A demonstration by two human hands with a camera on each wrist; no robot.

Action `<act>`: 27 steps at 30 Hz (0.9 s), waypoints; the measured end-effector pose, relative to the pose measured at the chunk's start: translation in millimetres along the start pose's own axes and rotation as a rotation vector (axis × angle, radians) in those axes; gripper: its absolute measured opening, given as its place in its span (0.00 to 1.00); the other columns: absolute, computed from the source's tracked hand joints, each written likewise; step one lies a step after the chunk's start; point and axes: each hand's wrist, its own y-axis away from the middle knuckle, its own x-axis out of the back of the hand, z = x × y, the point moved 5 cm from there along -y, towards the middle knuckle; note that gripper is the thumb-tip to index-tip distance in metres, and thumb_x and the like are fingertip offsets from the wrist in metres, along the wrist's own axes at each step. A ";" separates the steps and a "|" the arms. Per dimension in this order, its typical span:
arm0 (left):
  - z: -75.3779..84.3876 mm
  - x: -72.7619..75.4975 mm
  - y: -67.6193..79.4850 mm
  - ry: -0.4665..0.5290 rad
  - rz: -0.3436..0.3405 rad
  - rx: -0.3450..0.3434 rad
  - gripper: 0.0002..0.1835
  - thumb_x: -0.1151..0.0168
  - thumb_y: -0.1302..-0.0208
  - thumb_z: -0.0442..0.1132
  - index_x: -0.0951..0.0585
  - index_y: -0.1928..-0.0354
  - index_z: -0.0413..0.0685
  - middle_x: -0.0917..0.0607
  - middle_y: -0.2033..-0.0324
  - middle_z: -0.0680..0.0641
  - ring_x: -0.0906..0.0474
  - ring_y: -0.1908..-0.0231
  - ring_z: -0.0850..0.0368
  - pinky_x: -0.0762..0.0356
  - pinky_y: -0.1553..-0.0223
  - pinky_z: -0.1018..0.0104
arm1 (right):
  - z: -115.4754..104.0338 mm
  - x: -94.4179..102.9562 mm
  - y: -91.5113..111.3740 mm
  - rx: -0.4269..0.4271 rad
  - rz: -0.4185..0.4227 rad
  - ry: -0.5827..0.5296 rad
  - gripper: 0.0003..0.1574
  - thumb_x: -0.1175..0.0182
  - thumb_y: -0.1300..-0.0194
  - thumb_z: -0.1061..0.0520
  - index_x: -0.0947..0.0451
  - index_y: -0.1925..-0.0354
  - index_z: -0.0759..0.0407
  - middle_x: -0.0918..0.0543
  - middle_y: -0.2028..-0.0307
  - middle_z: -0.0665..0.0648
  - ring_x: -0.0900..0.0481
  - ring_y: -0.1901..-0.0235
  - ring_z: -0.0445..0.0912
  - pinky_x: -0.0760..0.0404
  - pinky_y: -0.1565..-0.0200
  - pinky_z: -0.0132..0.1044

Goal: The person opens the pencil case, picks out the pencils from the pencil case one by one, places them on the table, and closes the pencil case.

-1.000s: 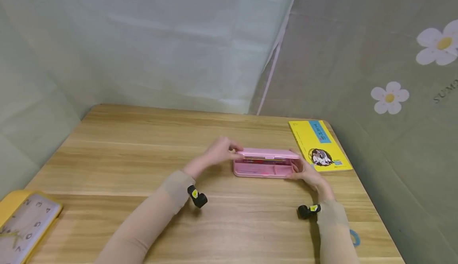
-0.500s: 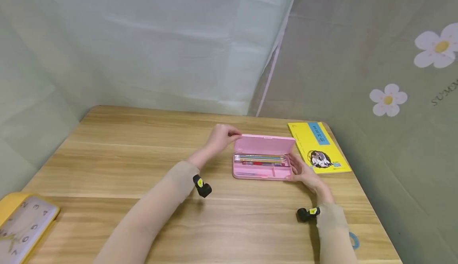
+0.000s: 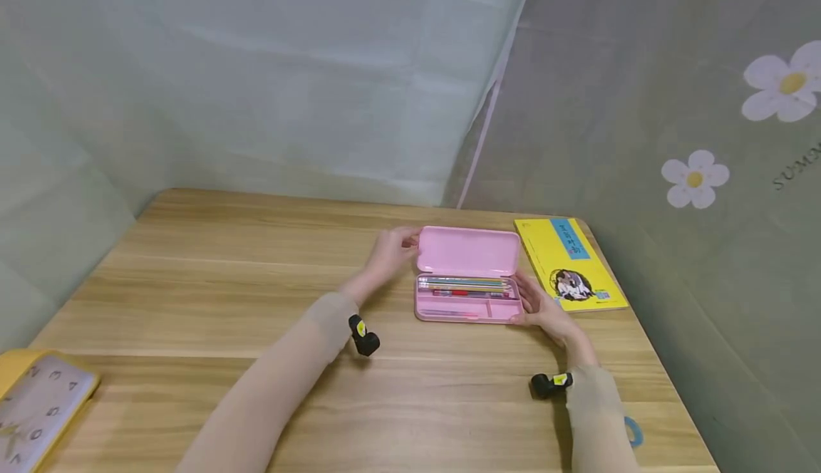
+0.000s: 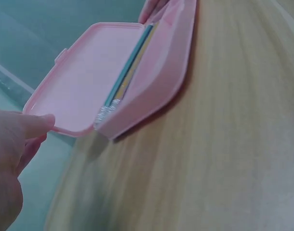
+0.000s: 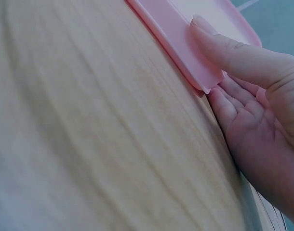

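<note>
Raising a lid [image 3: 468,251] from its case [image 3: 467,305]: the case lies right of centre in the head view, just left of a yellow book [image 3: 567,259]. The left hand [image 3: 387,253] pinches a corner of the lid, thumb on the inner face; the right hand [image 3: 544,310] clasps the case's right end, thumb over the rim, fingers at the outer wall. Good practice — keep the right hand's hold firm and low, so that the base does not slide, and guide the lid back about its hinge without forcing it; letting go early could drop it or tip the case, jolting the pencils [image 3: 462,283] in the rear compartment. Whether the lid's far edge touches the table cannot be told.

The table [image 3: 244,273] is pale, wood-grained and apparently flat — a steady support. At lower left sits a yellow clock [image 3: 54,402], cut by the frame; at lower right, a blue ring [image 3: 634,432] beside the sleeve [image 3: 596,416]. Pale cloth [image 3: 288,81] hangs behind; grey cloth [image 3: 596,88] with white flowers fills the upper right.
</note>
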 end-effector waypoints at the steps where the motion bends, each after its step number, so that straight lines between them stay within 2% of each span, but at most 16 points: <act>1: -1.4 -2.0 0.6 -0.002 -0.008 0.005 0.28 0.33 0.42 0.29 0.25 0.38 0.36 0.17 0.47 0.36 0.16 0.52 0.45 0.18 0.48 0.59 | 0.2 0.0 0.0 0.001 -0.001 -0.001 0.68 0.31 0.46 0.68 0.66 0.23 0.59 0.61 0.22 0.63 0.63 0.23 0.58 0.41 0.36 0.16; 5: -6.1 -9.1 1.8 -0.030 -0.026 0.003 0.33 0.32 0.44 0.29 0.29 0.35 0.37 0.18 0.47 0.35 0.17 0.51 0.45 0.18 0.48 0.59 | 0.5 0.0 0.0 0.010 -0.004 0.005 0.67 0.31 0.45 0.68 0.66 0.23 0.59 0.61 0.22 0.63 0.63 0.24 0.59 0.41 0.36 0.16; 10: -12.6 -14.9 1.5 -0.063 -0.034 0.002 0.34 0.33 0.43 0.28 0.31 0.33 0.35 0.20 0.45 0.33 0.18 0.49 0.43 0.19 0.46 0.58 | -0.8 -0.4 0.4 0.020 -0.006 0.001 0.68 0.32 0.46 0.69 0.66 0.23 0.60 0.62 0.22 0.64 0.63 0.24 0.59 0.41 0.36 0.16; 21: -20.3 -21.1 3.9 -0.063 -0.096 0.058 0.28 0.37 0.36 0.33 0.31 0.35 0.32 0.21 0.43 0.33 0.21 0.45 0.42 0.24 0.40 0.54 | -4.0 -2.4 0.8 0.031 -0.015 -0.010 0.69 0.32 0.46 0.71 0.68 0.22 0.58 0.65 0.22 0.61 0.67 0.23 0.57 0.42 0.35 0.17; 27: -22.5 -23.9 3.2 -0.086 -0.129 0.073 0.27 0.39 0.34 0.33 0.31 0.35 0.30 0.18 0.47 0.33 0.20 0.47 0.43 0.23 0.42 0.55 | -4.2 -3.6 1.1 0.044 -0.016 -0.016 0.69 0.33 0.46 0.71 0.68 0.22 0.57 0.65 0.22 0.60 0.68 0.23 0.56 0.43 0.35 0.18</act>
